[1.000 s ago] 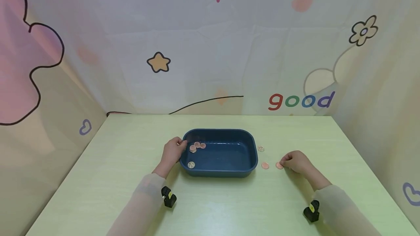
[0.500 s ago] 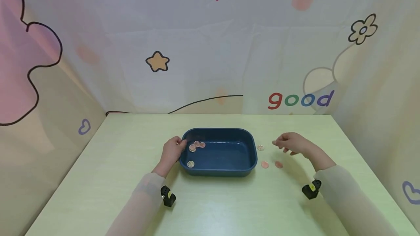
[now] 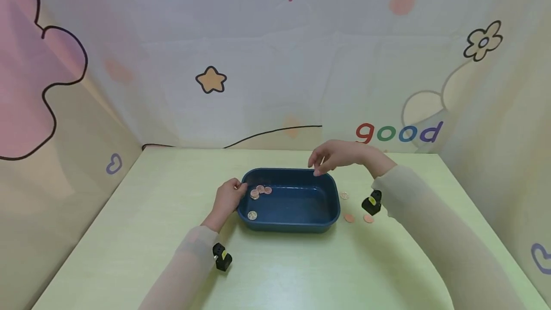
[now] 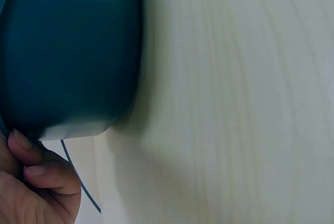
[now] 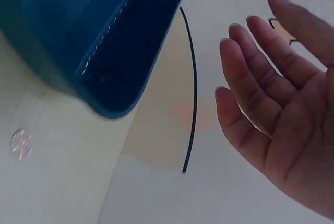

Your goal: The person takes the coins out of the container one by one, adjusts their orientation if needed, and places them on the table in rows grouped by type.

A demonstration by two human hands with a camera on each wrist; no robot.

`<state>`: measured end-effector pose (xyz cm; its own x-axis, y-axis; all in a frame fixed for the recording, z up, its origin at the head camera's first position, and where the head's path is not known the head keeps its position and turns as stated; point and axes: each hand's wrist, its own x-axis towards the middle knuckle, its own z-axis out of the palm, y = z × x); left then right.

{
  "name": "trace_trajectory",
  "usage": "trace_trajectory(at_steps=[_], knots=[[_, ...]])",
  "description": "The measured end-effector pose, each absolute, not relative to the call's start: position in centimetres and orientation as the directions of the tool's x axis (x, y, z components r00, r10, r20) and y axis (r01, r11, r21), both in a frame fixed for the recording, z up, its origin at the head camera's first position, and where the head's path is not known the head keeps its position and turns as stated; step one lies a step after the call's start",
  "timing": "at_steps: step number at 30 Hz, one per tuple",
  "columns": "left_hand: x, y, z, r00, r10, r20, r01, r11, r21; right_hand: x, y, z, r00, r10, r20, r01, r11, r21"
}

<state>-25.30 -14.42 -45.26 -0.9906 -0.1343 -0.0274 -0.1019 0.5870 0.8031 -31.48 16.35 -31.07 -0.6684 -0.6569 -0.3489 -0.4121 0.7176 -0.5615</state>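
A dark blue rectangular basin (image 3: 287, 228) sits mid-table with several coins in it. Copper-coloured ones (image 3: 260, 189) cluster at its back left, and a silvery coin (image 3: 252, 215) lies at its front left. My left hand (image 3: 228, 199) pinches the basin's left rim between thumb and curled fingers. Over the back right rim hovers my right hand (image 3: 337, 155); the right wrist view shows its fingers (image 5: 237, 72) loosely bent and apart, with nothing in the palm. Right of the basin, a silvery coin (image 3: 344, 195) and two copper-coloured coins, one nearer (image 3: 349, 217) and one farther out (image 3: 368, 218), lie on the table.
The pale wood-grain table (image 3: 163, 195) runs back to a printed cloth backdrop (image 3: 258, 61), with cloth on both sides too. A small black device (image 3: 372, 203) is strapped at the right wrist, another camera-like device (image 3: 222, 257) at the left.
My right hand has lifted off the outermost copper-coloured coin, leaving it on the table, and moved left and back over the basin's rim. The left hand keeps its place on the basin.
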Motion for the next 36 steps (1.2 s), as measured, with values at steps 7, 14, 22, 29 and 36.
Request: trace_trajectory(at_steps=[7, 14, 22, 29, 36], knots=[[-25.6, -14.1, -45.0, -0.992, -0.125, -0.008, -0.083, 0.607, 0.790, -33.6, 10.9, -32.0, -0.574, -0.679, -0.458, -0.451, 0.729, -0.515], [-25.9, -14.0, -45.3, -0.992, -0.123, 0.013, -0.067, 0.625, 0.778, -34.3, 6.4, -34.5, -0.486, -0.691, -0.535, -0.454, 0.723, -0.520], [-25.8, -14.1, -45.4, -0.991, -0.131, -0.030, -0.106, 0.622, 0.776, -34.4, 3.2, -38.8, -0.396, -0.703, -0.590, -0.445, 0.709, -0.547], [-25.4, -14.6, -45.4, -0.989, -0.141, -0.040, -0.118, 0.609, 0.784, -33.9, 1.2, -40.8, -0.406, -0.700, -0.587, -0.471, 0.711, -0.523], [-25.6, -14.5, -45.4, -0.990, -0.134, -0.040, -0.116, 0.622, 0.774, -33.0, -0.2, -41.8, -0.436, -0.737, -0.517, -0.554, 0.672, -0.491]])
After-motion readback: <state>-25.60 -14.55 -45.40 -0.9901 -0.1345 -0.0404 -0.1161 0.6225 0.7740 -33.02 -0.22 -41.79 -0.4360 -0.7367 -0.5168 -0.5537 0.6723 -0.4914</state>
